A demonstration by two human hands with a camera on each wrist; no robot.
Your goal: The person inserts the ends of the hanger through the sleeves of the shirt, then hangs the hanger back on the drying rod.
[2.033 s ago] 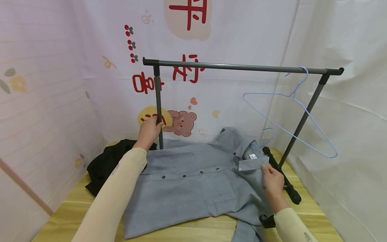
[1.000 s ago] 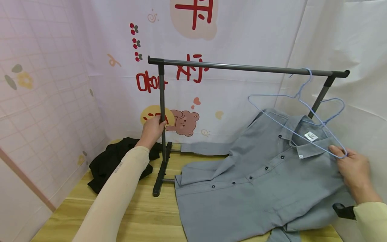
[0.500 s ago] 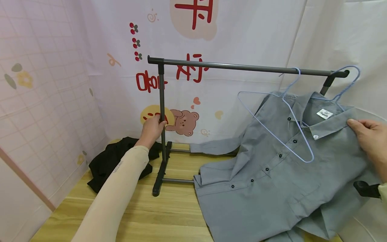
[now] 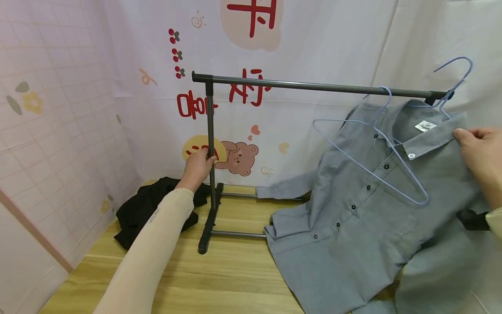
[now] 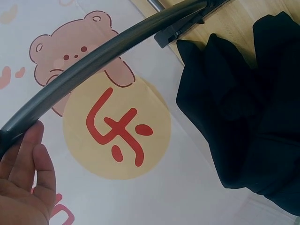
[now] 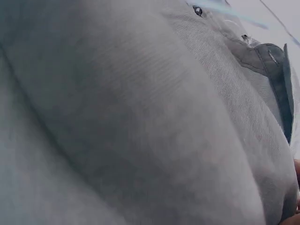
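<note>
A clothes rack of dark grey tube has its left post (image 4: 210, 122) gripped by my left hand (image 4: 198, 170); the left wrist view shows that hand's fingers (image 5: 33, 140) against the tube. My right hand (image 4: 480, 159) pinches a grey button shirt (image 4: 392, 209) beside its collar. Inside the shirt's neck is a blue wire hanger (image 4: 468, 72), its hook rising above the rail's right end. Another blue hanger (image 4: 426, 202) hangs on the rail, overlapping the shirt front. Grey cloth fills most of the right wrist view.
On the wood table (image 4: 219, 279) a crumpled black garment (image 4: 153, 205) lies left of the rack. The shirt's hem and one sleeve (image 4: 288, 187) trail over the rack's lower bars. A printed white curtain (image 4: 313, 39) stands close behind.
My right hand has lifted the shirt and its hanger off the table, up and to the right, until the hook stands above the rail. The empty hanger has swung. My left hand stays on the post.
</note>
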